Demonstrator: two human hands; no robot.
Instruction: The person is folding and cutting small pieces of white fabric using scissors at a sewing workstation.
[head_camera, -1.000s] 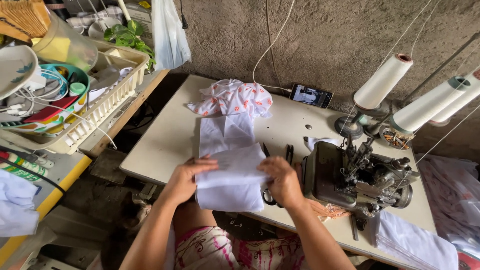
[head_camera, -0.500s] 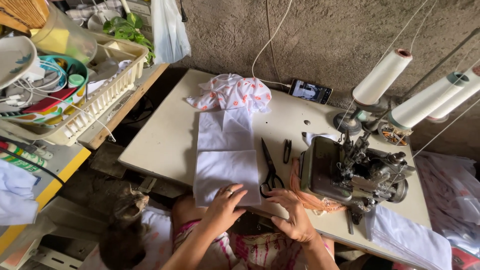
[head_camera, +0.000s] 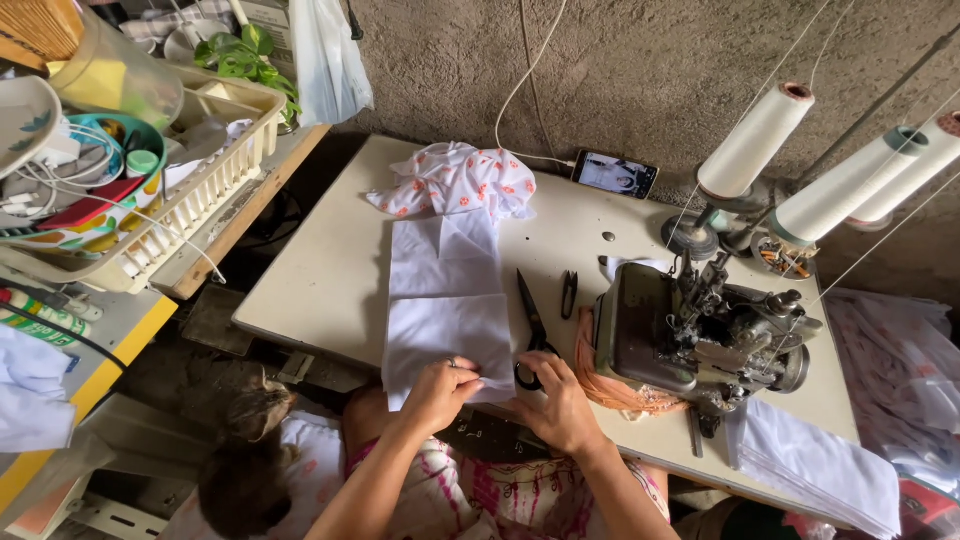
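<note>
Home sewing workshop: overlock machine (head_camera: 700, 345), thread cones (head_camera: 755, 140).

Single view only: your head camera, no second view to share scene. You look steeply down from above near table edge (head_camera: 330, 300), facing rough wall (head_camera: 620, 70) behind it. Close range: your left hand (head_camera: 437, 393) and right hand (head_camera: 560, 405) sit low centre, forearms run off bottom edge. Sewing machine (head_camera: 690, 340) right of centre, thread cones (head_camera: 755, 140) upper right, basket (head_camera: 200, 190) upper left. Slight wide-angle bend at borders.
</note>
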